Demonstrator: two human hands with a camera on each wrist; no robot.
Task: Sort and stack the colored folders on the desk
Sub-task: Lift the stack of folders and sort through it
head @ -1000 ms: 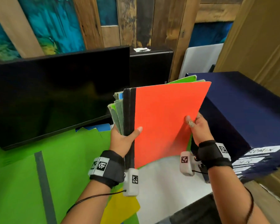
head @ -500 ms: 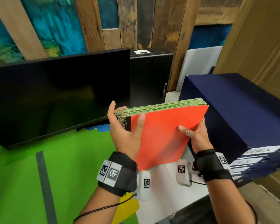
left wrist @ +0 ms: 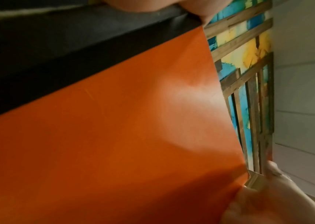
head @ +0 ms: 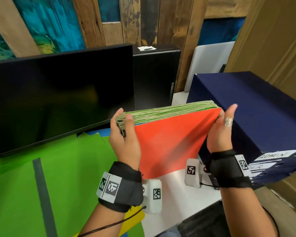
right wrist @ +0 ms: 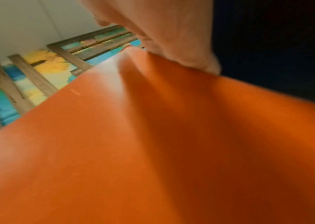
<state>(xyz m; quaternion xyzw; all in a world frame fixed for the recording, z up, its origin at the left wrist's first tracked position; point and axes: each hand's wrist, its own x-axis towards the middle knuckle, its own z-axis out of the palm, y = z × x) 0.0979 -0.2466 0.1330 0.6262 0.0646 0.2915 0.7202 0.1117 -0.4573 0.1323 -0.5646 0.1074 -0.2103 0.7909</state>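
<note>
The black monitor (head: 58,100) filled the back left of the surface (head: 171,185), a black computer case (head: 155,77) just beside it at the back edge. The navy box (head: 256,120) took the right edge, white labels on its near face. Loose green folders (head: 67,168) lay spread flat over the left of the surface, under the monitor's front edge, with a yellow folder (head: 135,221) peeking out at the near edge. Those, I judged, were yet to be gathered.

And there was the bundle of folders (head: 171,134), held up off the surface between the monitor and the navy box, orange cover facing me, green page edges fanned along the top. It stood on its edge so I could square the loose edges before laying it down, or so I reckoned.

My left hand (head: 123,142) gripped the spine end, thumb curled over the near face and fingers wrapped behind, clamping the thick end so nothing slid out. My right hand (head: 220,134) cupped the far edge with the palm against it and the thumb raised; the fingers went behind the bundle, pressing the edge rather than pinching it, as far as I could see. The left wrist view showed only the orange cover and its black spine strip (left wrist: 76,53), the right wrist view the cover and my thumb.
</note>
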